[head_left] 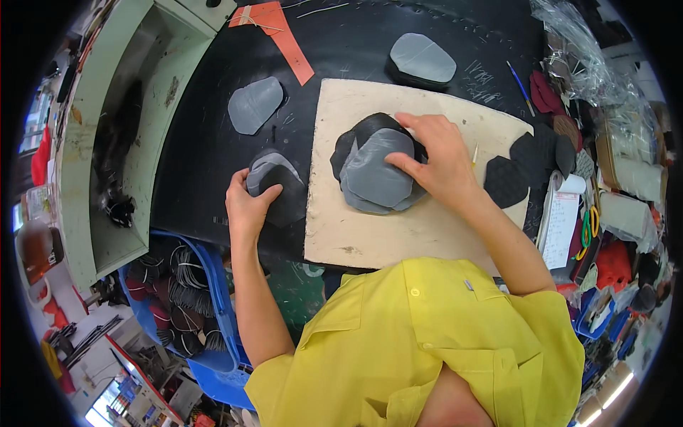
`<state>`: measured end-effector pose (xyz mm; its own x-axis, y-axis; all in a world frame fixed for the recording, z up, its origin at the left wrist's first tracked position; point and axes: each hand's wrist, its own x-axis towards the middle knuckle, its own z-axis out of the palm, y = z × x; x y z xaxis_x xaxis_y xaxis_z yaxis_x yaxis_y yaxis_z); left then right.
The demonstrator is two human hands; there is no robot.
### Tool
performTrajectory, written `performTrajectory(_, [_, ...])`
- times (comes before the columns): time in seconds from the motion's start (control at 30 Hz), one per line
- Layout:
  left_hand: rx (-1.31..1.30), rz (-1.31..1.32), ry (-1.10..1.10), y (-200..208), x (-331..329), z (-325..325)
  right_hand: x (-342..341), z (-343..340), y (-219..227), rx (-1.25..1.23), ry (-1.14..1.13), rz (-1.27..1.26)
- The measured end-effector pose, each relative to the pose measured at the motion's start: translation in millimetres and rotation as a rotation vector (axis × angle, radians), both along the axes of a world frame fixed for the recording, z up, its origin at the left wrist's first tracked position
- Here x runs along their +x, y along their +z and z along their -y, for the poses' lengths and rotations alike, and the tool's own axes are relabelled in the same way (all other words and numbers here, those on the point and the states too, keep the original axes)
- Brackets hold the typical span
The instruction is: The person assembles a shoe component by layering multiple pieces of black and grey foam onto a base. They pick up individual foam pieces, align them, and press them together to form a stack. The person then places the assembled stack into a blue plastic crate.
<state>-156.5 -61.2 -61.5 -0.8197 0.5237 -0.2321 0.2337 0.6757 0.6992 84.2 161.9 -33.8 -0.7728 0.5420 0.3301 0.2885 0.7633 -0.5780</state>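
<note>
My left hand (245, 203) has its thumb and fingers closed round the edge of a small stack of rounded black and grey cut pieces (290, 203) on the black table, beside the board. On the pale board (331, 238), a larger, uneven pile of similar cut pieces (377, 174) lies with grey faces up and black ones showing behind. My right hand (441, 156) grips the pile's right side, thumb on top and fingers at the far edge. A single grey piece (256, 105) and a thicker grey-topped stack (422, 58) lie farther back.
Orange strips (284, 46) lie at the back left. At right are loose black pieces (506, 181), a notepad (560, 220), green-and-yellow-handled scissors (589, 228) and a blue pen (521, 87). A pale green metal trough (153, 92) borders the left; below it stands a blue crate (228, 313) of bundled pieces.
</note>
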Motion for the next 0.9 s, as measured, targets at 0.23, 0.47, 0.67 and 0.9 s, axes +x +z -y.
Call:
performTrajectory(0.23, [0.511, 0.218, -0.017, 69, 46, -6, 4, 5, -7, -0.143, -0.038, 0.045])
performTrajectory(0.47, [0.691, 0.658, -0.151, 71, 107, -70, 4, -3, 0, 0.006, -0.090, -0.152])
performTrajectory(0.67, [0.481, -0.099, -0.294, 24, 121, -88, 10, -3, 18, -0.220, -0.025, -0.245])
performTrajectory(0.9, [0.619, 0.034, -0.238, 31, 115, -75, -7, 10, 13, -0.338, 0.058, -0.203])
